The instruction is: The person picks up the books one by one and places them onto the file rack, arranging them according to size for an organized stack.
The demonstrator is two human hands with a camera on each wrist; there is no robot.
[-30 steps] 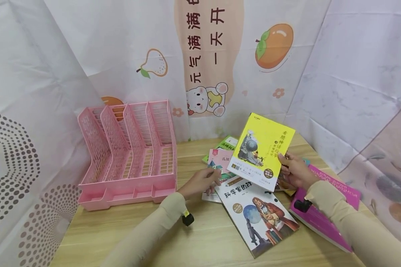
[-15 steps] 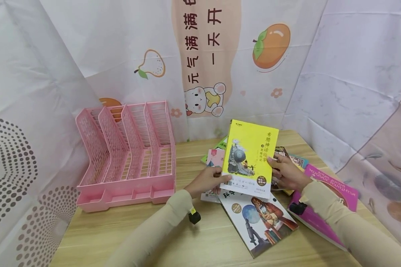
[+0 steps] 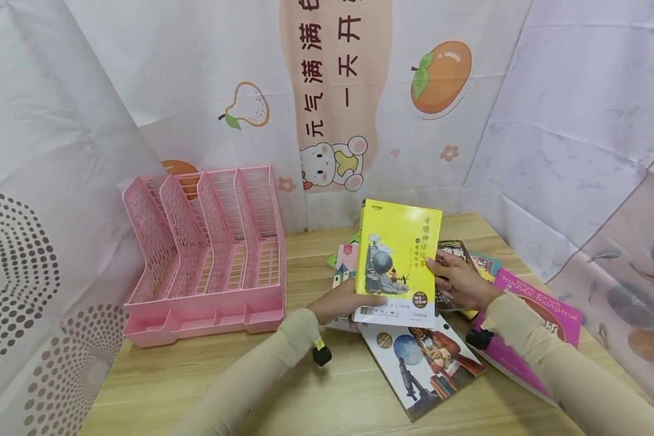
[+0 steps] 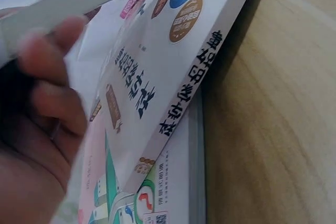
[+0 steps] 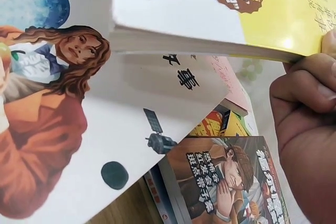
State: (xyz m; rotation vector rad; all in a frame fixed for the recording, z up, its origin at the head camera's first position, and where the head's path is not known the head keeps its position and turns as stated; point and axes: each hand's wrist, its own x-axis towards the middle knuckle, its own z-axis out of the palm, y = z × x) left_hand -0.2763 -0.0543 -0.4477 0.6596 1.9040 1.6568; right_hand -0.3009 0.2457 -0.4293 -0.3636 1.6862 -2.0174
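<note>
A yellow-and-white paperback book (image 3: pixel 400 257) is held up above the other books, its cover facing me. My left hand (image 3: pixel 342 301) grips its lower left edge, thumb across the front. At the right edge, my right hand (image 3: pixel 460 280) pinches it with the thumb on the cover. Below it lies a white book (image 3: pixel 441 369) with a painted figure and a telescope, its upper part hidden. In the left wrist view that white book (image 4: pixel 157 61) rests on a pink-and-green book (image 4: pixel 100 182). The right wrist view shows the yellow book's cover (image 5: pixel 283 14) and page edges over the white book.
A pink slotted file rack (image 3: pixel 212 309) stands at the left on the wooden table (image 3: pixel 207 375). A magenta book (image 3: pixel 556 303) lies under the right forearm. Dark-covered (image 3: pixel 458 251) and blue-edged books (image 3: pixel 485 263) are behind the right hand. Printed curtains (image 3: pixel 196 48) enclose the table.
The yellow book has moved left and slightly down and turned more upright. My left hand, empty at first, has come to grip its left edge; my right hand moved left with it.
</note>
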